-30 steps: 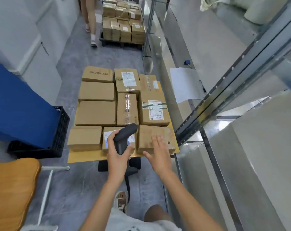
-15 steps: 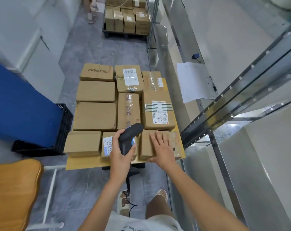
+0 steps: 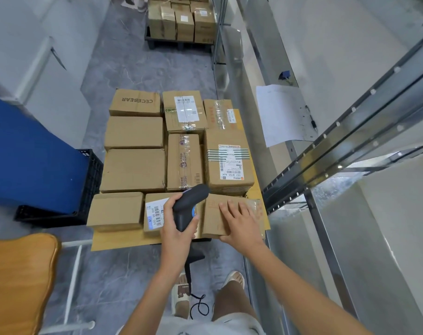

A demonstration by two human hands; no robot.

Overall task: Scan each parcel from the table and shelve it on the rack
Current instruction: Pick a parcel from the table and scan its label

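Observation:
Several cardboard parcels cover a small yellow table (image 3: 123, 239). My left hand (image 3: 176, 232) grips a dark handheld scanner (image 3: 189, 204) over the front row, its head pointing away and to the right. My right hand (image 3: 241, 226) lies on the near right parcel (image 3: 212, 213), fingers flat on its taped top and thumb round its near edge. Left of it sits a parcel with a white barcode label (image 3: 154, 213). The metal rack (image 3: 326, 153) stands along the right side, its shelves bare where visible.
A black crate (image 3: 89, 189) under a blue panel stands left of the table. An orange chair seat (image 3: 17, 274) is at the near left. More boxes sit on a pallet (image 3: 181, 20) down the aisle. A paper sheet (image 3: 280, 114) lies on the rack shelf.
My right hand came down from above onto the near right parcel and took its near edge. The view moved closer to the table; the scanner stayed over the front row.

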